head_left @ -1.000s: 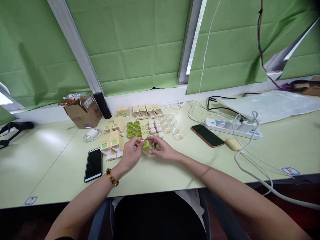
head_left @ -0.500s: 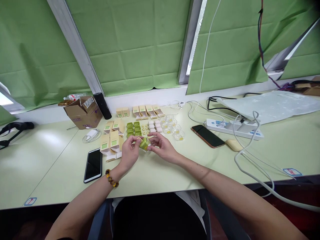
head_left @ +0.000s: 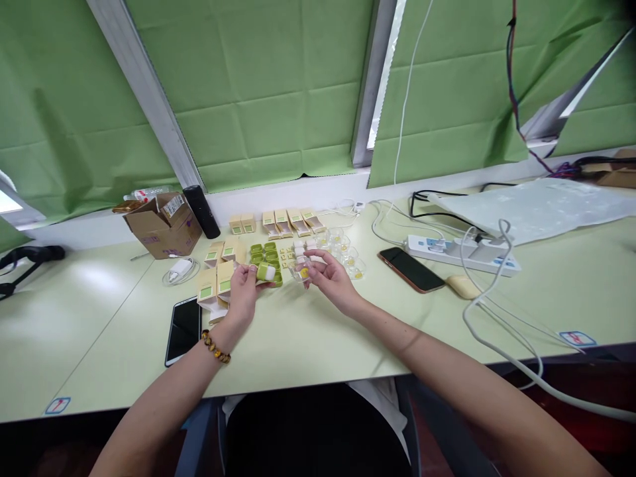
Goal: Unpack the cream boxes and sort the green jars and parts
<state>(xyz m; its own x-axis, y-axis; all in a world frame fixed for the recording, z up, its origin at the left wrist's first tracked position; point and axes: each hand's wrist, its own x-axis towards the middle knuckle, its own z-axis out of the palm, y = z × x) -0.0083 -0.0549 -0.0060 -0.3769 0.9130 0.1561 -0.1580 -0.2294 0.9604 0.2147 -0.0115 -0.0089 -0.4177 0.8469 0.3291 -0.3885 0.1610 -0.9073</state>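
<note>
My left hand (head_left: 242,297) pinches a small green case (head_left: 264,271) with a white block in it, just in front of the rows of green cases (head_left: 263,250). A clear plastic cover (head_left: 302,272) with a yellow mark is between the fingers of my right hand (head_left: 334,283). The cover and the green case are apart. Past my fingers lie small yellowish pieces (head_left: 283,253) and white blocks (head_left: 299,246), partly hidden by my right hand. More clear covers (head_left: 353,265) stand behind that hand.
Small open cartons (head_left: 207,291) stand at left, with more cartons (head_left: 281,222) behind. A phone (head_left: 183,329) lies near my left wrist. Farther right are another phone (head_left: 412,269), a power strip (head_left: 462,255) and loose cables. A cardboard box (head_left: 163,228) sits at back left.
My hands have moved apart. The clear cover, which was at the green case, is now away from it in my right hand, and the case has gone left with my left hand.
</note>
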